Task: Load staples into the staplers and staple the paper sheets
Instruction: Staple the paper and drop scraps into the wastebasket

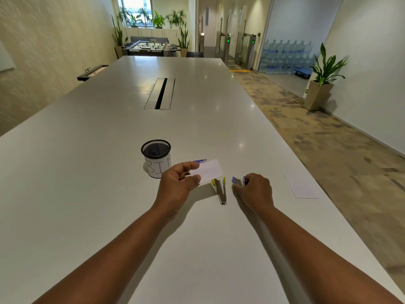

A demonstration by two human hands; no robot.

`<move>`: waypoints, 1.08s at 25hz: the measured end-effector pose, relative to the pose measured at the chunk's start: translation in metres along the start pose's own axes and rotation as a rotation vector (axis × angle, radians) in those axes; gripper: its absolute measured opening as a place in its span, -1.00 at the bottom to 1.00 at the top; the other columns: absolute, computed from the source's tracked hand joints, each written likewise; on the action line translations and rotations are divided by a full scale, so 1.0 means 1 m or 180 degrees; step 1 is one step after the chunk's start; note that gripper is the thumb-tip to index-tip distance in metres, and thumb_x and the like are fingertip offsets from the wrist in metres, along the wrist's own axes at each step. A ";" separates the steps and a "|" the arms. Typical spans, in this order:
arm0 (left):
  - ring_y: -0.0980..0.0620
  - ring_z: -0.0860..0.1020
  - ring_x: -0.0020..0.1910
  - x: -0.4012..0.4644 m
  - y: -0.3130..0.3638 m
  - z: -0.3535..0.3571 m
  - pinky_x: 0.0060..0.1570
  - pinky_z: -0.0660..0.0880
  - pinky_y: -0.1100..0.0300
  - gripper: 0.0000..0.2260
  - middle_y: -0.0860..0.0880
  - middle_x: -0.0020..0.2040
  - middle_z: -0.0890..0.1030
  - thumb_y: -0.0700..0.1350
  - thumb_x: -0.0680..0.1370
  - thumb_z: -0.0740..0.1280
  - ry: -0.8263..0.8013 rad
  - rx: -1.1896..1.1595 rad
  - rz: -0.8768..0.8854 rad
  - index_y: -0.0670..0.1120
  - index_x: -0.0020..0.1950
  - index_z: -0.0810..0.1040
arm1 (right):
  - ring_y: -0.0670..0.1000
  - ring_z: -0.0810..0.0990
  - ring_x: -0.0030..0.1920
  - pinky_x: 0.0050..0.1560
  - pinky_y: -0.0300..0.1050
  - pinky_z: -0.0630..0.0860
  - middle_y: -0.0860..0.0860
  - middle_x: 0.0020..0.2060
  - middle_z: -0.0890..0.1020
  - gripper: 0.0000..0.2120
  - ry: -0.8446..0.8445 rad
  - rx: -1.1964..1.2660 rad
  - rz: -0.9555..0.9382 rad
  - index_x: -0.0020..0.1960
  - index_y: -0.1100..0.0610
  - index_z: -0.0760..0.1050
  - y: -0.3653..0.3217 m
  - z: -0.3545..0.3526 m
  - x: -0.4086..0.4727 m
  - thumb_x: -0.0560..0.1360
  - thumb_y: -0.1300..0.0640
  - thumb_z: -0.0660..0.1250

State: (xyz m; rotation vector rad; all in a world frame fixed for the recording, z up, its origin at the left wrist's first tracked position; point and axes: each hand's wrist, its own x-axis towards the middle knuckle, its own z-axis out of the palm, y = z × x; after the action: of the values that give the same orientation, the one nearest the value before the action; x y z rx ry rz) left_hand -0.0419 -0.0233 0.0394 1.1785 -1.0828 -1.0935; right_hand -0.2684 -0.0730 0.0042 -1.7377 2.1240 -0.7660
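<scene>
On the long white table (pixel 109 172) in the plant-lined room, your left hand (pixel 177 183) pinches a paper slip (pixel 208 171) while your right hand (pixel 255 191) grips the purple stapler (pixel 237 182).

A: The worktop (pixel 109 172) looks smooth and glossy, ceiling lights mirrored in it; the small paper sheets (pixel 208 171) are matt white.

B: The yellow-tipped stapler (pixel 221 190) is bright bare metal with plastic ends; the cup (pixel 156 157) is black wire mesh, wrapped in matt paper.

A: The second stapler (pixel 238 182): metal too, purple plastic trim; the floor carpet (pixel 317 139) looks rough.
</scene>
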 end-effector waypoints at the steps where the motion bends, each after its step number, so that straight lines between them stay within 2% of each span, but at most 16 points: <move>1: 0.04 0.64 -0.16 0.001 0.001 0.000 0.06 0.61 0.12 -0.68 0.07 -0.20 0.71 -0.31 0.50 0.46 0.0003 -0.0005 -0.0005 0.13 0.00 0.72 | 0.16 0.49 -0.27 -0.36 -0.08 0.27 0.04 -0.34 0.47 -0.64 -0.0015 -0.0063 -0.0024 -0.30 0.12 0.41 -0.001 -0.002 0.000 0.43 -0.08 0.47; 2: 0.06 0.66 -0.16 0.002 0.003 0.000 0.09 0.61 0.11 -0.69 0.07 -0.20 0.71 -0.31 0.50 0.46 -0.0003 -0.0012 -0.0002 0.12 0.01 0.72 | 0.16 0.55 -0.17 -0.30 -0.09 0.35 0.06 -0.20 0.53 -0.70 0.0010 -0.0085 -0.0072 -0.18 0.11 0.49 -0.004 -0.005 -0.002 0.44 -0.11 0.47; 3: 0.07 0.66 -0.16 0.003 0.006 0.000 0.10 0.62 0.11 -0.69 0.08 -0.20 0.70 -0.31 0.50 0.46 -0.0012 -0.0024 0.0016 0.12 0.01 0.72 | 0.16 0.60 -0.04 -0.17 -0.07 0.44 0.07 0.00 0.57 -0.68 0.0104 -0.0007 -0.0176 0.04 0.11 0.57 -0.010 -0.010 -0.003 0.45 -0.11 0.46; 4: 0.08 0.67 -0.16 0.004 0.010 0.001 0.11 0.63 0.11 -0.70 0.07 -0.19 0.70 -0.31 0.50 0.47 -0.0013 -0.0049 0.0043 0.11 0.02 0.72 | 0.14 0.61 0.07 -0.04 -0.04 0.51 0.06 0.16 0.55 -0.58 0.0266 0.0135 -0.0388 0.25 0.10 0.55 -0.017 -0.016 -0.006 0.47 -0.08 0.46; 5: 0.06 0.68 -0.13 0.005 0.015 0.002 0.11 0.63 0.11 -0.70 0.04 -0.16 0.70 -0.32 0.50 0.47 -0.0007 -0.0086 0.0076 0.09 0.03 0.72 | 0.12 0.60 0.12 0.02 -0.04 0.53 0.04 0.24 0.52 -0.51 0.0472 0.0314 -0.0752 0.35 0.08 0.52 -0.026 -0.022 -0.008 0.47 -0.03 0.47; 7: -0.05 0.69 -0.04 0.006 0.029 0.005 0.09 0.63 0.10 -0.71 -0.10 -0.04 0.71 -0.33 0.51 0.46 0.0016 -0.0164 0.0126 0.06 0.04 0.70 | 0.09 0.54 0.12 0.01 -0.10 0.50 0.03 0.22 0.54 -0.49 0.0868 0.0430 -0.1715 0.36 0.07 0.53 -0.047 -0.036 -0.016 0.43 0.07 0.51; 9: -0.11 0.69 0.02 0.006 0.043 0.007 0.08 0.64 0.09 -0.71 -0.19 0.04 0.70 -0.34 0.51 0.46 0.0055 -0.0158 0.0194 0.04 0.06 0.68 | 0.11 0.51 0.11 0.00 -0.11 0.49 0.06 0.18 0.58 -0.52 0.1075 0.0245 -0.2421 0.30 0.11 0.58 -0.064 -0.047 -0.023 0.39 0.12 0.53; 11: -0.07 0.69 0.01 0.004 0.056 0.009 0.05 0.66 0.09 -0.70 -0.13 0.05 0.70 -0.33 0.50 0.47 0.0065 -0.0049 0.0285 0.04 0.09 0.66 | 0.14 0.56 0.08 0.01 -0.02 0.55 0.07 0.10 0.65 -0.64 0.1179 0.0041 -0.2913 0.19 0.14 0.63 -0.073 -0.053 -0.028 0.41 0.13 0.52; 14: 0.06 0.72 -0.01 -0.007 0.075 0.012 -0.09 0.65 0.22 -0.60 -0.03 0.12 0.70 -0.31 0.50 0.48 -0.0087 -0.0021 0.0362 0.04 0.26 0.59 | 0.17 0.64 -0.03 -0.15 0.08 0.56 0.07 -0.01 0.71 -0.82 0.1387 -0.0156 -0.3371 0.09 0.16 0.68 -0.081 -0.059 -0.034 0.50 0.15 0.46; 17: 0.10 0.70 0.05 -0.015 0.092 0.009 -0.09 0.62 0.28 -0.46 0.06 0.17 0.67 -0.12 0.44 0.54 -0.0276 -0.0178 0.0498 0.06 0.39 0.50 | 0.12 0.67 -0.14 -0.19 0.03 0.60 0.08 -0.07 0.74 -0.85 0.1521 0.0276 -0.3195 0.05 0.20 0.69 -0.094 -0.061 -0.042 0.49 0.28 0.46; 19: 0.14 0.66 0.12 -0.019 0.099 0.009 -0.05 0.60 0.32 -0.46 0.10 0.18 0.66 -0.03 0.40 0.55 -0.0251 -0.0199 0.0707 0.08 0.36 0.52 | -0.01 0.69 -0.16 -0.17 -0.07 0.61 -0.03 -0.14 0.74 -0.88 0.1149 0.1347 -0.2403 0.01 0.13 0.70 -0.106 -0.066 -0.050 0.51 0.27 0.44; 20: 0.18 0.63 0.16 -0.020 0.101 0.009 -0.03 0.58 0.33 -0.49 0.13 0.20 0.64 -0.04 0.42 0.55 -0.0131 -0.0101 0.0776 0.10 0.34 0.53 | -0.05 0.70 -0.18 -0.17 -0.14 0.61 -0.07 -0.17 0.74 -0.89 0.0790 0.2010 -0.1914 -0.02 0.08 0.70 -0.113 -0.071 -0.052 0.53 0.24 0.43; 22: 0.24 0.55 0.22 -0.021 0.104 0.012 0.04 0.55 0.31 -0.52 0.20 0.25 0.58 -0.09 0.47 0.54 0.0074 0.0105 0.0771 0.14 0.34 0.51 | -0.03 0.72 -0.18 -0.17 -0.21 0.61 -0.03 -0.21 0.75 -0.91 0.0151 0.3029 -0.1247 -0.06 0.02 0.69 -0.121 -0.079 -0.054 0.55 0.18 0.43; 24: 0.19 0.62 0.15 -0.019 0.108 0.012 0.03 0.58 0.26 -0.54 0.15 0.19 0.63 -0.15 0.50 0.52 0.0064 -0.0127 0.0595 0.11 0.34 0.50 | 0.03 0.74 -0.16 -0.17 -0.22 0.61 0.05 -0.20 0.75 -0.93 -0.0238 0.3512 -0.0933 -0.02 0.04 0.67 -0.127 -0.084 -0.055 0.55 0.18 0.43; 27: -0.03 0.72 0.05 -0.016 0.114 0.009 0.01 0.64 0.13 -0.65 -0.03 0.03 0.75 -0.27 0.51 0.47 -0.0160 -0.0896 0.0163 -0.05 0.27 0.55 | 0.07 0.74 -0.15 -0.18 -0.20 0.61 0.12 -0.12 0.76 -0.84 -0.0601 0.3815 -0.0822 0.13 0.10 0.60 -0.132 -0.089 -0.059 0.56 0.23 0.43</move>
State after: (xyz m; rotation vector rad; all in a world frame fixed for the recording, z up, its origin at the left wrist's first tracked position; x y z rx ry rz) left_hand -0.0454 -0.0017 0.1527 0.9003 -0.9555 -1.1972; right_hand -0.1952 -0.0142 0.1455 -1.2676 0.8861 -1.4447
